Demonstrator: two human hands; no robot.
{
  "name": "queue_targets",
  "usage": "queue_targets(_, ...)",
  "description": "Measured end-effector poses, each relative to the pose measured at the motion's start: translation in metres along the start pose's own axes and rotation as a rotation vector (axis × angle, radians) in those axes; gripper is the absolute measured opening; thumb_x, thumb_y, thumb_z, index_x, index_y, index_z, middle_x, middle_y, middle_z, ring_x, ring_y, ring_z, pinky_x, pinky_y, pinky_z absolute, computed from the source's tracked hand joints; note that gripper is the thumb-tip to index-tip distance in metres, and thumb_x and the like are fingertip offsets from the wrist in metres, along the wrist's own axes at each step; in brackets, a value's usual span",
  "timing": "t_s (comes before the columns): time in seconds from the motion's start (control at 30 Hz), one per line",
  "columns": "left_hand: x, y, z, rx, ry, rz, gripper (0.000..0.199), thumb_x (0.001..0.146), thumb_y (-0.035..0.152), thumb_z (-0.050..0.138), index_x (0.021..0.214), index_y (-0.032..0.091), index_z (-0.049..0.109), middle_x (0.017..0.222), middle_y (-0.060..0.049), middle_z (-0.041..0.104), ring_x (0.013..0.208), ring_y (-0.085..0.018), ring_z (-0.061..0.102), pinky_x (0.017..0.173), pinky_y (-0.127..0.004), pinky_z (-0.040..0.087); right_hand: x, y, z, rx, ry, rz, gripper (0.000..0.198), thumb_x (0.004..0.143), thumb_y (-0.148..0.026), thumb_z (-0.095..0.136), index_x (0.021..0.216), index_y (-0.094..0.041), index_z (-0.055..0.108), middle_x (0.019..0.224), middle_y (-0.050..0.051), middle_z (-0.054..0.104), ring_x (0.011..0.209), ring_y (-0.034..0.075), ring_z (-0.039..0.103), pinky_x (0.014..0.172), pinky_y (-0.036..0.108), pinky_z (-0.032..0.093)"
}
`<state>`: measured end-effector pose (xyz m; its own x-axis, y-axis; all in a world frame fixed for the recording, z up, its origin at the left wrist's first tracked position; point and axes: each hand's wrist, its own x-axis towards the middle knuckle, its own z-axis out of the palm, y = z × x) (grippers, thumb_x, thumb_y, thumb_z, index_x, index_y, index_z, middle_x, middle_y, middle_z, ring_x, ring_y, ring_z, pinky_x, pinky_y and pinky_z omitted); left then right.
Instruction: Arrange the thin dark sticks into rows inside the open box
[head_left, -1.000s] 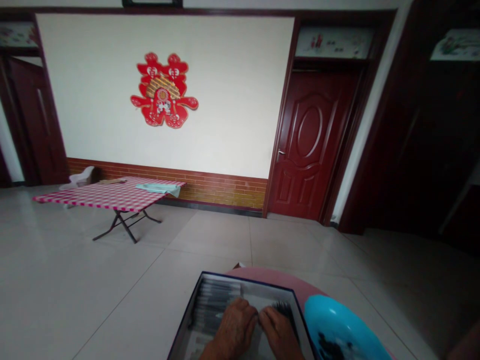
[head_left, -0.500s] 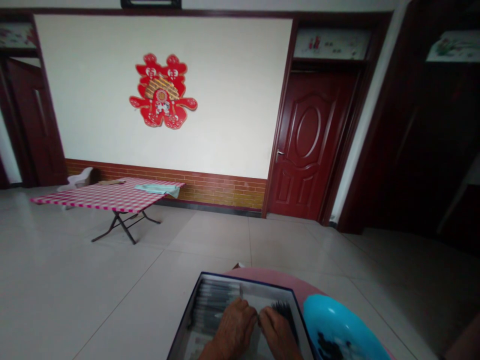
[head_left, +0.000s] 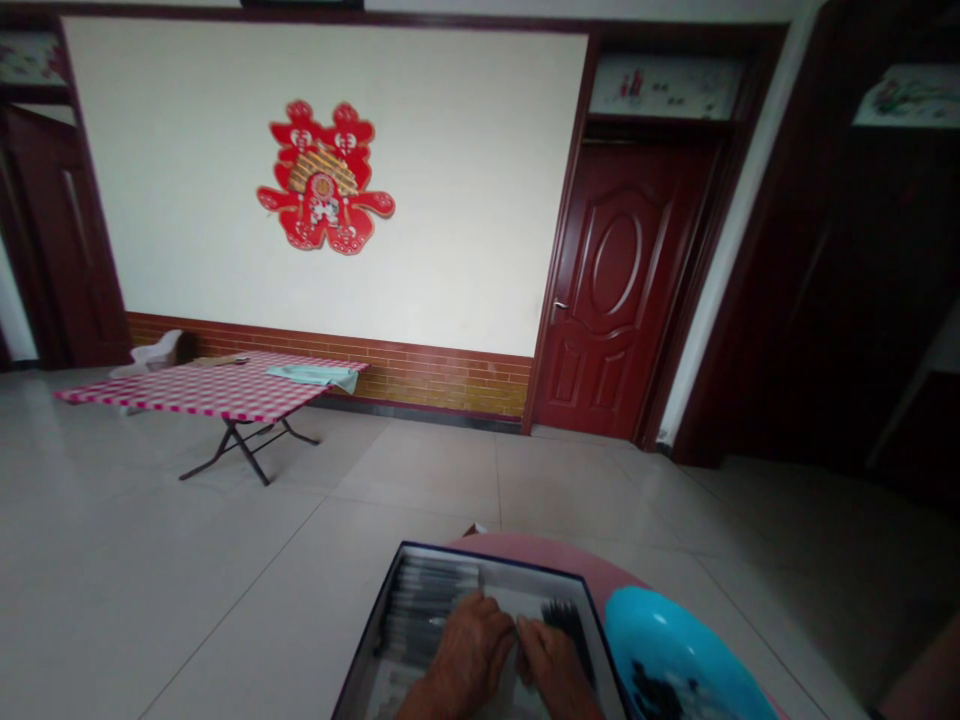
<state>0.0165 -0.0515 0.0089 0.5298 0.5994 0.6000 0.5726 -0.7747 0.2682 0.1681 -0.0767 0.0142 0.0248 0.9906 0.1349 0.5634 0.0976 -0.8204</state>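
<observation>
The fingers of the left hand (head_left: 472,640) and the right hand (head_left: 550,658) are brought together over a shallow, pale-lined box with a dark blue rim (head_left: 495,562). Both hands are narrowed, fingertips nearly meeting; whether a small piece is pinched between them cannot be told, since the spot is too small and blurred.

The bundle of thin black pieces with spiky tips (head_left: 562,614) is seen inside the box, along its right wall. It is partly hidden by the right hand, which is clearly the nearer of the two. Its long axis is run roughly from far to near, the tips being pointed away from the wearer — whether it is touched by that hand cannot be made out.

By contrast, the stacked row of slim, dark and pale strips (head_left: 427,595) is laid crosswise at the box's left, beside and beyond the left hand. Just outside the right wall, a bright blue plastic basin (head_left: 652,615) with small black pieces (head_left: 654,690) in it is placed on a round pink tabletop (head_left: 536,546).
</observation>
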Motion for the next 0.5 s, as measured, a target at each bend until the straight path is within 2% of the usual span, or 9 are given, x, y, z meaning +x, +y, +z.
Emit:
queue_targets(0.13,0.0014,0.0007,-0.0015,0.001,-0.01,-0.034,0.014,0.085,0.016,0.05,0.078,0.02,0.061,0.077,-0.003,0.064,0.077,-0.019,0.057,0.073,-0.031,0.043,0.0011,-0.004,0.0012,0.049,-0.004,0.029,0.057,0.083,-0.067,0.026,0.05,-0.024,0.045,0.049,0.002,0.053,0.051,0.017,0.05,0.054,0.029,0.036)
queue_targets(0.4,-0.0002,-0.0027,0.0053,0.039,0.012,-0.033,0.01,0.079,0.013,0.053,0.079,0.019,0.061,0.078,-0.003,0.064,0.076,-0.02,0.058,0.074,-0.033,0.046,0.0019,-0.002,0.0038,0.095,-0.018,0.052,0.058,0.08,-0.071,0.027,0.052,-0.023,0.047,0.05,0.002,0.054,0.051,0.017,0.051,0.054,0.03,0.036)
queue_targets(0.5,0.0015,0.0009,-0.0026,0.02,0.068,-0.006,0.013,0.08,0.015,0.054,0.089,0.02,0.062,0.086,-0.004,0.065,0.081,-0.022,0.058,0.076,-0.035,0.047,0.0027,-0.0012,0.0035,0.106,0.004,0.063,0.058,0.078,-0.072,0.027,0.054,-0.023,0.048,0.051,0.003,0.054,0.052,0.017,0.051,0.054,0.03,0.036)
